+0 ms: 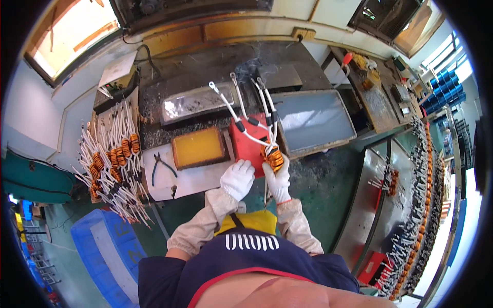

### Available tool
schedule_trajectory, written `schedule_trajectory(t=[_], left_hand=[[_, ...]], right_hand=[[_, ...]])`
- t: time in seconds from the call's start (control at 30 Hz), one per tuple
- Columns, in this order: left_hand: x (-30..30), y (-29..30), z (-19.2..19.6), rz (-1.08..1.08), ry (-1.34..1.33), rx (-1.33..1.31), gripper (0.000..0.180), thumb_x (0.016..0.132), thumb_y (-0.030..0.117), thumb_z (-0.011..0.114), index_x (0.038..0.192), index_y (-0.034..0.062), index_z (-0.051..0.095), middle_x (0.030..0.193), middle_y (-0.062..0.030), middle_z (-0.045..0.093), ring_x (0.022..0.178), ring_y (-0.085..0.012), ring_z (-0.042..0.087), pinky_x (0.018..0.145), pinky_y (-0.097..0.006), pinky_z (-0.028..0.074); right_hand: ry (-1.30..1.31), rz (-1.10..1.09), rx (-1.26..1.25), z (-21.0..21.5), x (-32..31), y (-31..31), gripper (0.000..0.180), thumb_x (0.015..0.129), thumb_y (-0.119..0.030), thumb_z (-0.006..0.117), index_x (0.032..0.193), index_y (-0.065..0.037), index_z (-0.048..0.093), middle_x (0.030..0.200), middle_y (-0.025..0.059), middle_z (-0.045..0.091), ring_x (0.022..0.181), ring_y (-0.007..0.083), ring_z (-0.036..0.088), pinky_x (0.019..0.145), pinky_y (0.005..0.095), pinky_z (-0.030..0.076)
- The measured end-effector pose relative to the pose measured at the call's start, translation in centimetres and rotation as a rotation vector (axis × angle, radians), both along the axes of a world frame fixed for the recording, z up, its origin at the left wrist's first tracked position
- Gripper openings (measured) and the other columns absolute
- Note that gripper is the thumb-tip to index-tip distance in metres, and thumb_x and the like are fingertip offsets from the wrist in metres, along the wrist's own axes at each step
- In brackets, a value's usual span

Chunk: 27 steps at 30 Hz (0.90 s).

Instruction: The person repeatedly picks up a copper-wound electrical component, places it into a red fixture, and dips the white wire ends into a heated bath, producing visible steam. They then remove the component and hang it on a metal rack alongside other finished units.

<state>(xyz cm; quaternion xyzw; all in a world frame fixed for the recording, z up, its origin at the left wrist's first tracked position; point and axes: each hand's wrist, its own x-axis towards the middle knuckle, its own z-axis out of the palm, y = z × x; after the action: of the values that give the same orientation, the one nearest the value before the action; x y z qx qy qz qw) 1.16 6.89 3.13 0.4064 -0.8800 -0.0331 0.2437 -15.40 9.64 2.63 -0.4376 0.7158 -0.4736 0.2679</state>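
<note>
My right hand (278, 184), in a white glove, grips a copper-wound coil (272, 158) at the bench's front edge. White sleeved leads (270, 115) with black bands and metal lug ends rise from the coil and fan out over the bench. My left hand (238, 179), also gloved, is closed beside a red box (246, 143), left of the coil and apart from it. Whatever its curled fingers may hold is hidden. Behind the coil, the red box stands between a dark-rimmed tray of yellow material (200, 149) and a wide tray of greyish liquid (313, 120).
A shiny metal-filled pan (197, 106) sits farther back. Pliers (162, 167) lie on a white board at left, near heaped coils with leads (115, 159). A blue crate (105, 256) stands on the floor. At right are metal shelves (370, 205) and a row of coils (423, 205).
</note>
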Motion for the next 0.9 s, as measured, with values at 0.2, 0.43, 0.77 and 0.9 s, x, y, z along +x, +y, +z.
schedule_trajectory(t=[0.2, 0.43, 0.77, 0.9], left_hand=[[-0.6, 0.4, -0.2, 0.049, 0.008, 0.013, 0.026, 0.084, 0.022, 0.063, 0.105, 0.008, 0.068, 0.117, -0.0117, 0.066, 0.112, -0.031, 0.062, 0.091, -0.042, 0.053], [-0.3, 0.2, -0.6, 0.025, -0.061, 0.049, 0.028, 0.086, 0.023, 0.062, 0.109, 0.0083, 0.068, 0.12, -0.0128, 0.066, 0.113, -0.0314, 0.063, 0.092, -0.041, 0.053], [0.8, -0.7, -0.8, -0.093, -0.09, 0.026, 0.029, 0.087, 0.024, 0.061, 0.11, 0.0085, 0.068, 0.119, -0.0119, 0.066, 0.111, -0.0304, 0.064, 0.092, -0.041, 0.054], [1.2, -0.6, -0.3, -0.132, -0.019, -0.019, 0.026, 0.088, 0.022, 0.06, 0.109, 0.008, 0.068, 0.117, -0.0117, 0.067, 0.108, -0.0302, 0.064, 0.09, -0.042, 0.054]], right_hand=[[-0.08, 0.103, -0.058, -0.7, -1.1, 0.0, 0.073, 0.083, -0.023, 0.078, 0.143, -0.003, 0.04, 0.125, 0.0195, 0.063, 0.11, 0.0283, 0.065, 0.093, 0.0381, 0.052], [-0.075, 0.076, -0.17, -1.8, -0.9, -0.2, 0.063, 0.086, -0.023, 0.077, 0.137, -0.006, 0.045, 0.114, 0.0132, 0.067, 0.102, 0.0207, 0.065, 0.09, 0.0355, 0.051], [-0.138, 0.003, -0.117, -2.0, -0.3, -0.1, 0.066, 0.083, -0.024, 0.077, 0.138, -0.005, 0.046, 0.12, 0.0182, 0.065, 0.108, 0.0284, 0.065, 0.093, 0.0383, 0.051], [-0.071, -0.005, -0.074, -1.2, -0.2, 0.1, 0.067, 0.083, -0.029, 0.077, 0.138, -0.006, 0.046, 0.12, 0.0208, 0.064, 0.11, 0.0321, 0.064, 0.095, 0.0402, 0.05]])
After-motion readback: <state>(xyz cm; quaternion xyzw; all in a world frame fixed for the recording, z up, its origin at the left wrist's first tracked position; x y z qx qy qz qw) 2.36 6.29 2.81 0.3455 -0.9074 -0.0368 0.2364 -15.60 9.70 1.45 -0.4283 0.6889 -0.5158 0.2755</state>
